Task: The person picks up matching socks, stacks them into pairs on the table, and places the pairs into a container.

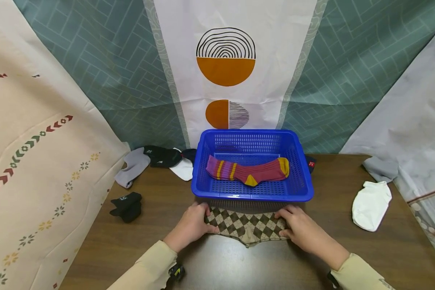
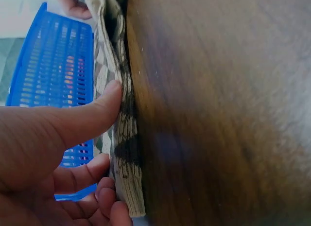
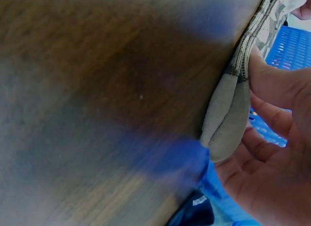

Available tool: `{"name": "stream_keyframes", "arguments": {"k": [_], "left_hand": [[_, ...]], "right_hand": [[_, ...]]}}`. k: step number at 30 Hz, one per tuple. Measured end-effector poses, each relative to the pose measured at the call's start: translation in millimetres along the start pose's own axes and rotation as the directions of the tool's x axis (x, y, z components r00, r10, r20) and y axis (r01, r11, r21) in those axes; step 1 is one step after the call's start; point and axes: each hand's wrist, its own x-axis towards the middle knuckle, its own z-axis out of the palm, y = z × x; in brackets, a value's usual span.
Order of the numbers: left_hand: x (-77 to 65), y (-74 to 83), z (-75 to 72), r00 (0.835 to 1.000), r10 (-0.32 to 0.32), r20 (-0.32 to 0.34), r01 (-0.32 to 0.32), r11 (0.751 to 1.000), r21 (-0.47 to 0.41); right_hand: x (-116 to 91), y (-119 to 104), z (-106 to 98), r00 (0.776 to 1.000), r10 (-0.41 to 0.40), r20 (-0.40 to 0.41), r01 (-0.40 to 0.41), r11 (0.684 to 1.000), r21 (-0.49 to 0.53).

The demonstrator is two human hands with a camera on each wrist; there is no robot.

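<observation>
A pair of brown-and-beige checkered socks, one laid along the other, stretches across the table just in front of the blue basket. My left hand grips the cuff end, with the thumb along the near edge and the fingers at the far side. At the plain beige toe end, my right hand pinches the socks between thumb and fingers. Ribbed cuffs show close up in the left wrist view. Inside the blue basket lies a maroon, purple and yellow pair of socks.
Left of the basket are a grey sock, black socks, a white sock and a folded black sock. A grey sock and a white sock lie at the right. Fabric curtains border the table.
</observation>
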Motion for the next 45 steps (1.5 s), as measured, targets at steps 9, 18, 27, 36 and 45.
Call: {"name": "stream_keyframes", "arguments": {"k": [9, 18, 27, 36, 45], "left_hand": [[0.2, -4.1, -13.0, 1.000, -0.021, 0.016, 0.022, 0.998, -0.065], [1.4, -17.0, -33.0, 0.972, -0.231, -0.050, 0.223, 0.966, -0.131], [3.2, -18.6, -27.2, 0.953, -0.301, 0.035, 0.303, 0.944, -0.133], [4.6, -12.4, -22.3, 0.959, -0.281, 0.040, 0.284, 0.951, -0.121], [4.1, -15.5, -18.6, 0.978, -0.204, 0.036, 0.206, 0.976, -0.072]], "right_hand": [[0.7, 3.6, -10.5, 0.999, 0.032, 0.024, -0.034, 0.993, 0.112], [-2.3, 1.4, -28.8, 0.979, 0.183, -0.093, -0.176, 0.981, 0.087], [0.1, 11.9, -19.9, 0.955, 0.292, -0.043, -0.286, 0.951, 0.114], [4.2, 12.0, -14.6, 0.946, 0.317, 0.072, -0.324, 0.939, 0.116], [1.3, 7.2, -11.2, 0.940, 0.329, 0.094, -0.341, 0.924, 0.174]]}}
